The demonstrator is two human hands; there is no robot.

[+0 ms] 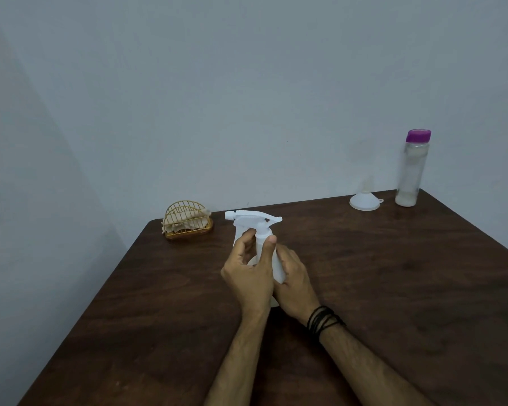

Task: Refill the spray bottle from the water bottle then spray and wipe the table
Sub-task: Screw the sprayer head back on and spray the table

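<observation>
The white spray bottle [272,259] stands upright near the middle of the dark worktop [393,288], the right hand [295,284] wrapped around its body and the left hand [248,273] with fingers [269,244] clamped on the collar under the trigger head. It looks light, thin-walled and smooth, probably near empty. So the body is best gripped firmly low down, twisting at the ridged collar, not the flimsy trigger.

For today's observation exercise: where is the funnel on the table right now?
In the head view, the funnel sits upside down at the table's far right edge, just left of the purple-capped water bottle, well away from both hands.
</observation>
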